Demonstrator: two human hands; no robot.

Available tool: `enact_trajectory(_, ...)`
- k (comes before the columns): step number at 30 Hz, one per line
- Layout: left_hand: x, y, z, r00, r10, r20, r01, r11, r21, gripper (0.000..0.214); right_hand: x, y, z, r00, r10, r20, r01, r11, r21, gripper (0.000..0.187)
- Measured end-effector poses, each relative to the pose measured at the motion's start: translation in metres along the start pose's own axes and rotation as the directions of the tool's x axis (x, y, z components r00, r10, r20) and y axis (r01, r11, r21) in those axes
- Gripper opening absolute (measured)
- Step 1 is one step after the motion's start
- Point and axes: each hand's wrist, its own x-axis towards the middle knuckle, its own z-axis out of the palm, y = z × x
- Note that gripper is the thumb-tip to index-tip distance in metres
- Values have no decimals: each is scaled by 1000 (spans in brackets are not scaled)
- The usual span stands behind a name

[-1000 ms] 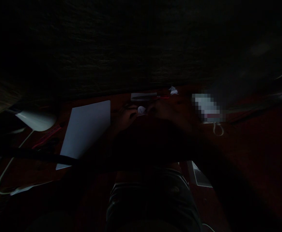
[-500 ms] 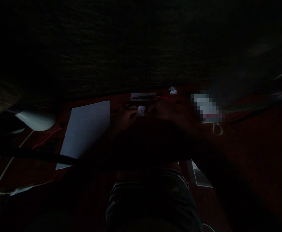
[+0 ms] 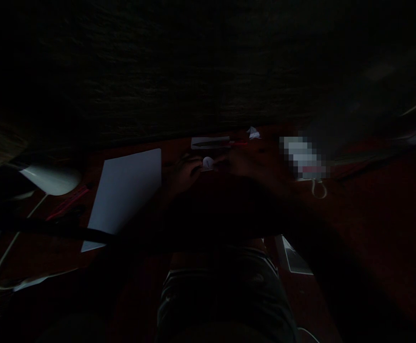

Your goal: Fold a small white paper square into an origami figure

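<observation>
Scarcely anything has moved in the half second since the earlier frame: the whole view has drifted slightly, and the paper [image 3: 207, 163] has altered a little in the fingers, a short dark line now plain on its rounded face. Small and white, the paper sits at the center of the red surface [image 3: 174, 147], between two hands in deep shadow. At its near left edge, the left hand [image 3: 185, 170] curls in and appears to grasp it; the right hand [image 3: 234, 162] bends in from the other side, too dark to tell whether it grips or merely rests against it. Such a piece should prove light and thin, quick to crease and easy to tear, best held by its edges in a soft fingertip pinch, leaving the rounded face free. Just beyond the hands, a red-handled blade [image 3: 231, 143] lies partly over a white strip [image 3: 208, 140], with a crumpled scrap [image 3: 253, 133] near the handle. A large sheet [image 3: 125, 186] lies left of the left hand, its lower part shadowed, and a white cone [image 3: 53, 180] rests farther left.
</observation>
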Motion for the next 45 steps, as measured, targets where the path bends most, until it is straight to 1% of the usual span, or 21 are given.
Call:
enact_trajectory(4,-1,-1,0,1000,16,-14,-16,1000,-22,24,-1,-2,-1,1000,30,-2,-30,999,-36,32)
enact_trajectory(9,-2,1,-1,999,33,-36,-34,999,-38,24,1,-4,1,1000,8,-12,-9,998,-59,37)
enact_trajectory(12,-2,2,-2,999,40,-21,-40,998,-41,23,2,-3,3,1000,25,-13,-26,998,-61,40)
enact_trajectory(17,0,-2,-2,999,45,-5,-45,997,-60,25,2,-1,5,997,63,-46,-65,997,-52,42)
enact_trajectory(21,2,-11,-1,998,66,2,-65,993,-95,30,1,1,4,999,33,-38,-35,998,-50,41)
enact_trajectory(26,4,-18,0,998,66,-1,-65,991,-115,26,0,1,6,998,7,-57,-9,999,-41,41)
enact_trajectory(31,6,-18,-1,999,35,2,-35,996,-87,22,1,6,9,998,-1,-55,1,1000,-3,41)
enact_trajectory(35,7,-18,-2,999,52,-2,-52,997,-52,23,2,12,11,998,-5,-66,6,1000,14,40)
enact_trajectory(39,7,-18,-2,997,78,-7,-78,997,-30,24,4,16,11,997,-34,-63,38,997,67,37)
enact_trajectory(43,7,-19,-3,996,88,-11,-89,995,-41,22,5,19,11,996,-73,-52,79,986,144,32)
enact_trajectory(45,8,-19,-3,996,89,-5,-89,994,-60,22,5,20,10,995,-91,-50,97,984,147,31)
